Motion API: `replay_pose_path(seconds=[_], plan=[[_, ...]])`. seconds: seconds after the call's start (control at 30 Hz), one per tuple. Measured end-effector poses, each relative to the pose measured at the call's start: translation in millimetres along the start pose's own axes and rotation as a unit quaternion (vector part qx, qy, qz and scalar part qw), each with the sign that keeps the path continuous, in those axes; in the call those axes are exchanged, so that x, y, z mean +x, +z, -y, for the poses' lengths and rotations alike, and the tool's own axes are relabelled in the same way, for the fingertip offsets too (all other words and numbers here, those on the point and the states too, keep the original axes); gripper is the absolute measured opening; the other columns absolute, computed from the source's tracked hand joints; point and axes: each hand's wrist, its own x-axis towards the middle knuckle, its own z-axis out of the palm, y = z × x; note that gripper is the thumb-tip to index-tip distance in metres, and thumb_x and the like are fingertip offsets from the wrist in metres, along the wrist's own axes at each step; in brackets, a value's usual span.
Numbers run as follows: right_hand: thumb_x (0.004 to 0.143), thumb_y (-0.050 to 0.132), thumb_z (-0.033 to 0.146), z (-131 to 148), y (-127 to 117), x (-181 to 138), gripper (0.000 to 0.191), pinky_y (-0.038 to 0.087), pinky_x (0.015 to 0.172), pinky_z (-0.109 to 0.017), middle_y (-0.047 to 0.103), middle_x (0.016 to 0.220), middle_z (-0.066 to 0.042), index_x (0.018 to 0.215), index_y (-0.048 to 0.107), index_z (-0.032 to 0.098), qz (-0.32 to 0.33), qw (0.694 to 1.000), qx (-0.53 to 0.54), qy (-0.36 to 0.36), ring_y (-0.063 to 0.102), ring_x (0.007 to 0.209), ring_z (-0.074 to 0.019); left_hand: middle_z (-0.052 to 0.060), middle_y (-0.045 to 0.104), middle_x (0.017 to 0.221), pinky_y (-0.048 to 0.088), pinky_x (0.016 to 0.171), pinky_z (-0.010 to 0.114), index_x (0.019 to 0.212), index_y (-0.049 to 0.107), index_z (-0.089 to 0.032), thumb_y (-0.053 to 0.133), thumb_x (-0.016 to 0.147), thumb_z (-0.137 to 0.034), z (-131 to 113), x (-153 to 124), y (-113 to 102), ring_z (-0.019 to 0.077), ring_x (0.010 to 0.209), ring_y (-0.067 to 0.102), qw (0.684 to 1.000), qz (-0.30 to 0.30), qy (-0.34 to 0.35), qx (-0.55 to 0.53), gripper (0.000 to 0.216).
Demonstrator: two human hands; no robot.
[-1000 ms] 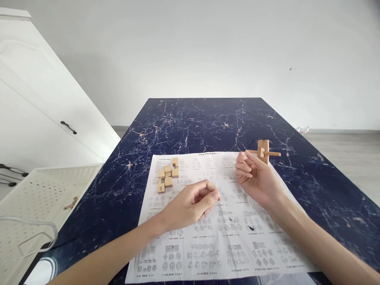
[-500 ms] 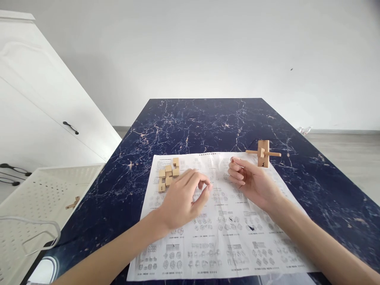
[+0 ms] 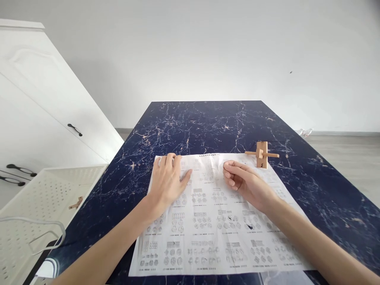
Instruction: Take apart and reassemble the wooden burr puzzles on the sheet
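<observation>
My left hand (image 3: 166,180) lies over the upper left of the printed instruction sheet (image 3: 208,202), fingers apart and bent, thumb stretched out to the side. It covers the spot where several wooden puzzle blocks stood, so they are hidden. Above the sheet's upper right part, my right hand (image 3: 245,180) is loosely curled, its thumb tip close against the index finger; nothing shows between them. Beyond that hand, at the sheet's top right corner, a wooden cross-shaped puzzle (image 3: 262,155) has a flat marked board and thin bars sticking out sideways.
A dark blue marbled table (image 3: 204,126) carries the sheet. On the left stand a white perforated basket (image 3: 56,182) with a small wooden piece (image 3: 76,203) in it, and a white cabinet (image 3: 59,107). A white cable (image 3: 53,223) crosses the basket. The wall (image 3: 192,51) is behind.
My left hand has moved forward and left over the wooden blocks, and its fingers have spread. My right hand has shifted slightly left, with its thumb and index finger closer together.
</observation>
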Motion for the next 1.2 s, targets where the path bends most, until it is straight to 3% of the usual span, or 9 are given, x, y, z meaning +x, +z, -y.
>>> replay_pose_path(seconds=[0.1,0.23,0.4,0.53,0.67,0.83,0.93,1.07,1.2], plan=[[0.085,0.093,0.048,0.0,0.0,-0.3,0.036,0.041,0.053,-0.025,0.060,0.078,0.001,0.082,0.070,0.021,0.002,1.000,-0.003,0.000,0.048,0.062,-0.0112,0.016,0.070,0.120,0.053,0.098,0.053,0.122,0.062,-0.016,0.053,0.110,-0.040,-1.2,2.1,-0.9,0.0340,0.109,0.069,1.000,0.005,0.002,-0.023,0.028],[0.085,0.094,0.049,1.7,1.0,-0.9,0.038,0.042,0.053,-0.023,0.058,0.078,0.001,0.081,0.069,0.021,0.005,1.000,-0.003,0.003,0.048,0.062,-0.0107,0.014,0.073,0.116,0.050,0.105,0.055,0.118,0.065,-0.017,0.056,0.109,-0.036,-2.3,3.6,-4.0,0.0333,0.108,0.069,0.999,0.009,0.030,-0.037,0.023],[0.085,0.093,0.052,3.9,2.4,-1.9,0.041,0.042,0.054,-0.023,0.059,0.078,0.001,0.079,0.067,0.021,0.010,1.000,-0.019,0.007,0.048,0.062,-0.0101,0.024,0.068,0.131,0.033,0.118,0.080,0.120,0.069,-0.013,0.062,0.105,-0.059,-1.0,-1.3,-4.4,0.0470,0.124,0.063,1.000,-0.008,-0.015,0.021,0.049],[0.087,0.091,0.052,3.2,1.8,-1.4,0.041,0.043,0.056,-0.024,0.059,0.079,0.001,0.079,0.066,0.021,0.016,0.999,-0.028,0.007,0.049,0.063,-0.0103,0.034,0.055,0.153,0.029,0.114,0.091,0.130,0.065,-0.008,0.059,0.106,-0.060,-1.0,-7.8,3.2,0.0586,0.141,0.052,0.997,0.000,-0.065,0.039,0.057],[0.089,0.090,0.051,1.5,1.1,-0.6,0.038,0.043,0.057,-0.026,0.060,0.079,0.002,0.080,0.067,0.021,0.018,0.999,-0.027,0.007,0.049,0.063,-0.0107,0.032,0.054,0.156,0.042,0.115,0.079,0.129,0.062,-0.011,0.058,0.107,-0.052,-2.3,-9.7,8.1,0.0539,0.144,0.053,0.998,0.020,-0.052,-0.010,0.046],[0.089,0.090,0.050,1.7,1.9,-0.8,0.039,0.042,0.057,-0.025,0.060,0.079,0.002,0.081,0.066,0.021,0.019,0.999,-0.028,0.008,0.050,0.063,-0.0105,0.023,0.058,0.152,0.052,0.116,0.064,0.132,0.055,-0.017,0.054,0.110,-0.038,-6.5,-7.0,4.4,0.0421,0.143,0.059,0.992,0.026,0.019,-0.120,0.030],[0.089,0.089,0.053,1.5,2.4,-1.0,0.040,0.042,0.057,-0.027,0.061,0.078,0.002,0.081,0.065,0.022,0.022,0.999,-0.043,0.006,0.049,0.062,-0.0110,0.017,0.064,0.144,0.054,0.115,0.059,0.137,0.052,-0.021,0.057,0.107,-0.032,-14.6,-6.2,-3.3,0.0365,0.140,0.062,0.969,0.069,0.051,-0.230,0.032],[0.095,0.081,0.056,-3.2,5.0,-2.5,0.037,0.043,0.060,-0.029,0.061,0.074,0.002,0.087,0.065,0.024,0.047,0.991,-0.122,-0.025,0.051,0.062,-0.0134,0.014,0.060,0.150,0.054,0.116,0.057,0.147,0.046,-0.027,0.072,0.098,-0.036,-28.6,-8.6,-17.0,0.0353,0.139,0.061,0.911,0.151,0.024,-0.384,0.056],[0.103,0.070,0.049,-12.5,11.2,-7.3,0.022,0.051,0.070,-0.037,0.068,0.089,-0.003,0.102,0.067,0.027,0.046,0.947,-0.291,-0.125,0.061,0.076,-0.0198,0.018,0.045,0.165,0.052,0.120,0.058,0.158,0.036,-0.027,0.075,0.092,-0.030,-32.7,-10.6,-26.6,0.0378,0.151,0.051,0.852,0.207,0.040,-0.479,0.077]])
